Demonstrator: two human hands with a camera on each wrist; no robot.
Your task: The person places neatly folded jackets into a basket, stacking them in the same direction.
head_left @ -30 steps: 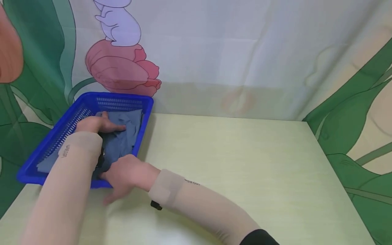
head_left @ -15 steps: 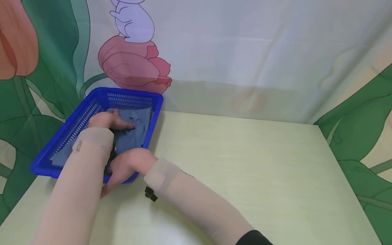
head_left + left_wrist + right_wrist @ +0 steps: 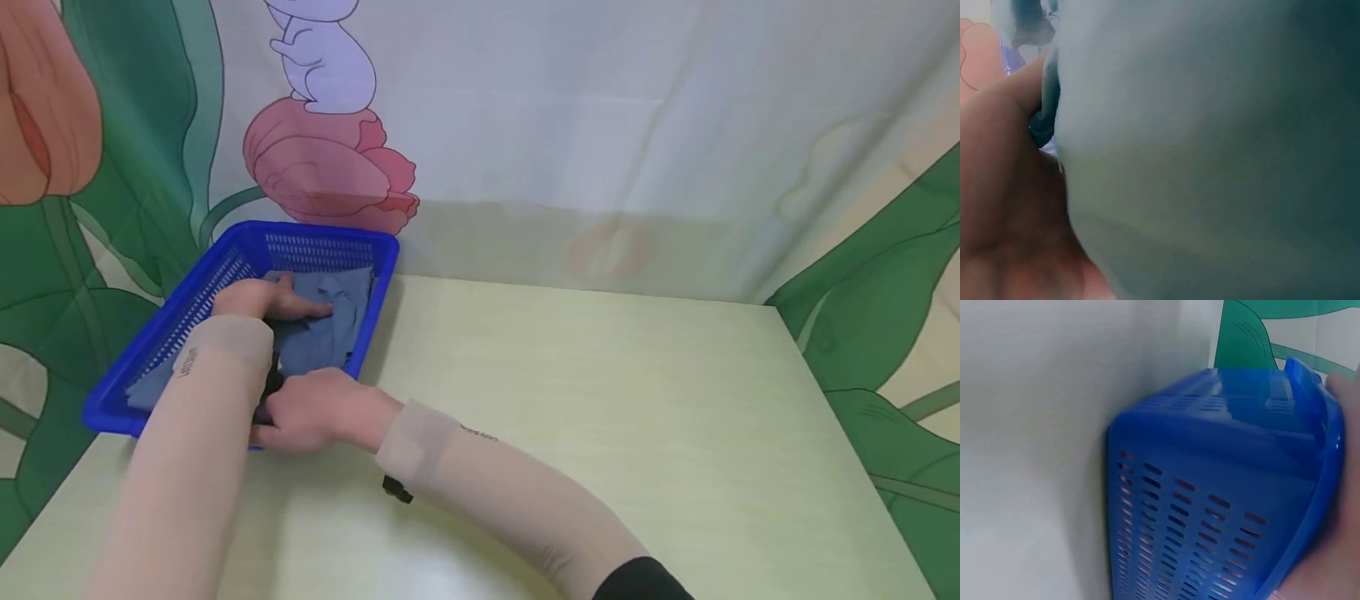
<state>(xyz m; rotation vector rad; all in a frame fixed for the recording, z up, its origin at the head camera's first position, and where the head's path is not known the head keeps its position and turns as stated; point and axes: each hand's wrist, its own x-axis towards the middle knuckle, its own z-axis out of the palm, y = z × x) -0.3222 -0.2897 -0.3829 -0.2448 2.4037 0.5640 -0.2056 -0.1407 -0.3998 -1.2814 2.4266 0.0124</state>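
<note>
A blue plastic basket (image 3: 378, 283) stands at the left of the table with blue-grey folded cloth (image 3: 322, 340) in it. My left hand (image 3: 262, 298) reaches inside, its thumb stretched across the cloth while the other fingers are hidden. Up close in the left wrist view, the cloth (image 3: 1197, 137) fills most of the picture beside the hand (image 3: 1004, 187). My right hand (image 3: 318, 408) is at the basket's near right corner, over the rim; its fingertips are out of sight. From the right wrist, the basket's slotted outer wall (image 3: 1210, 506) shows, with part of the hand (image 3: 1335, 550) beyond the rim.
The pale table (image 3: 585, 400) extends right of the basket. A printed curtain (image 3: 525, 125) hangs along the back edge, close behind the basket. Both forearms wear beige sleeves (image 3: 510, 483).
My right thumb, spread down outside the basket before, is now drawn up nearer the hand at the rim. The left hand stays on the cloth. The head view has shifted slightly.
</note>
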